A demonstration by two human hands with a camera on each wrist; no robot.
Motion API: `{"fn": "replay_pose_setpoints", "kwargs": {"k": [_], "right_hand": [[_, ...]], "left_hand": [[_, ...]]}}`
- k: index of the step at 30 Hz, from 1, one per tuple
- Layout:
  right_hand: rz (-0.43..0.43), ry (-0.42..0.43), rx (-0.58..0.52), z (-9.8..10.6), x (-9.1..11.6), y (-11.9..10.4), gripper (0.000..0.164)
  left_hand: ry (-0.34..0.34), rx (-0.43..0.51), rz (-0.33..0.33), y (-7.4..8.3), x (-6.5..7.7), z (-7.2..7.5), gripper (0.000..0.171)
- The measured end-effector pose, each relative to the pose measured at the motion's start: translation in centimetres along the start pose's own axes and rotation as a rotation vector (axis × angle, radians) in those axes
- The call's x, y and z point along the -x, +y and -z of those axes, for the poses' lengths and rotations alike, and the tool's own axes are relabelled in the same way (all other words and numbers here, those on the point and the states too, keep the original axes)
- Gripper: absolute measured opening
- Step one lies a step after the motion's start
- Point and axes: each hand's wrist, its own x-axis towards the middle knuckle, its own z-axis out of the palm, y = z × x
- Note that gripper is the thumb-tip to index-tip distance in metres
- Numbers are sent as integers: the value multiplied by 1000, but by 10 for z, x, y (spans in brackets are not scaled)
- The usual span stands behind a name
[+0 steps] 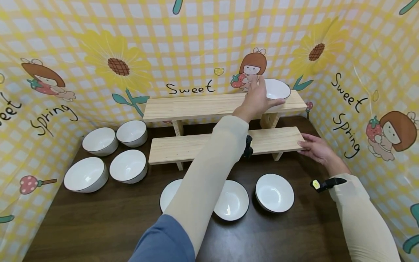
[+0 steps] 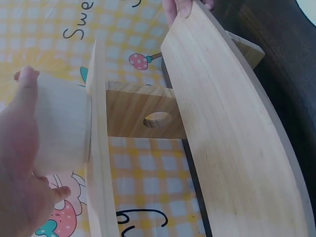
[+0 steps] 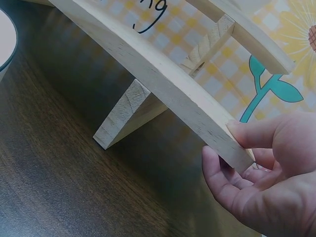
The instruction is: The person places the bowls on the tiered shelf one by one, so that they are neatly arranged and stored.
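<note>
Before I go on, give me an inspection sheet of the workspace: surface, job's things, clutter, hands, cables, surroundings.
Surface: dark wood-grain table.
Job's things: white bowl at the right part of the upper shelf; lower shelf in front of that; four bowls left of the shelves, three bowls in front, two of these partly behind the left sleeve.
Clutter: nothing seen.
Hands: left hand holds the white bowl; right hand grips the lower shelf's right end.
Cables: nothing seen.
Surroundings: yellow-checked printed cloth behind and on both sides.

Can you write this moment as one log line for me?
left hand: holds white bowl at upper shelf | right hand: grips end of lower shelf | other bowls: on table
</note>
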Motion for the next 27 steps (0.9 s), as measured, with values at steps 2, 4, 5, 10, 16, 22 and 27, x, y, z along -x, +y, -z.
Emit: {"fn": "replay_pose_setpoints", "kwargs": {"k": [2, 4, 5, 10, 16, 22, 27], "right_hand": [[3, 0, 5, 0, 0, 0, 71], [4, 4, 15, 0, -1, 1, 71], [7, 5, 20, 0, -1, 1, 72], [4, 12, 19, 1, -2, 2, 73], [16, -5, 3, 0, -1, 2, 74], [1, 1, -6, -2, 0, 0, 74], [3, -3, -19, -3, 2, 0, 74]], "left_hand": [[4, -31, -18, 0, 0, 2, 112], [2, -69, -38, 0, 1, 5, 105], [2, -91, -51, 0, 2, 7, 102], [-3, -201, -114, 2, 5, 15, 94], [-30, -263, -176, 6, 12, 24, 93], [-53, -295, -222, 1, 21, 33, 92], [-68, -332, -254, -2, 27, 42, 93]]}}
